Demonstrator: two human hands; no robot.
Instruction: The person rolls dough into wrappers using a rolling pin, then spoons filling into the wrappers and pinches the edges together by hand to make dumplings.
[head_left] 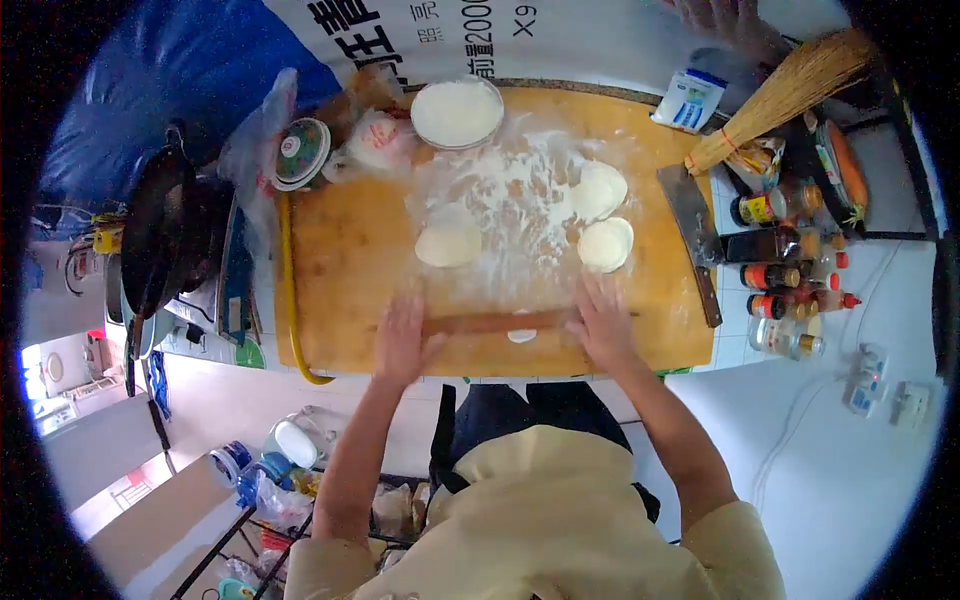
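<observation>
On the rolling pin [470, 324], both hands [403, 335] flat, fingers forward.

Straw broom [790, 95], dark pan [155, 235].

My left hand [402, 340] and right hand [603, 328]: blurred. They hide parts of my rolling pin [480, 323], also blurred; it partly covers a small dough piece [521, 336]. Banner lettering [362, 45] cut off above. Bottle labels [757, 208] too small to read.
</observation>
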